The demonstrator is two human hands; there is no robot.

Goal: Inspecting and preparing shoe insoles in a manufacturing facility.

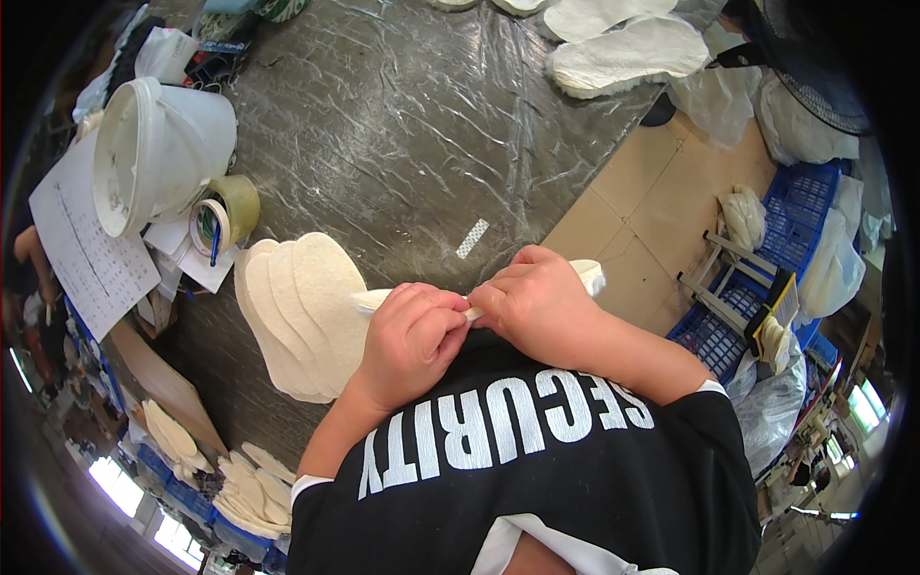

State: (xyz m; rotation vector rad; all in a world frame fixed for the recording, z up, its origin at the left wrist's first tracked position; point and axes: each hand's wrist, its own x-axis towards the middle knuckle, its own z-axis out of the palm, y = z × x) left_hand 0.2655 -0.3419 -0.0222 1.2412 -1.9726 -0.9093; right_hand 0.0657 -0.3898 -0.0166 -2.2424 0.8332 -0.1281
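the left grip (414,333) and the right grip (535,302), close together, both pinch a cream insole (586,274), an end showing past each. it is in front of the black shirt (565,479), just right of a fanned pile of insoles (316,311) on the dark surface (374,153). a white bucket (196,129) stands farther off to the left.

Your head-worn fisheye looks down, close, over your black shirt (671,489) at the plastic-covered table (369,144). Near the rim, details seem unclear.
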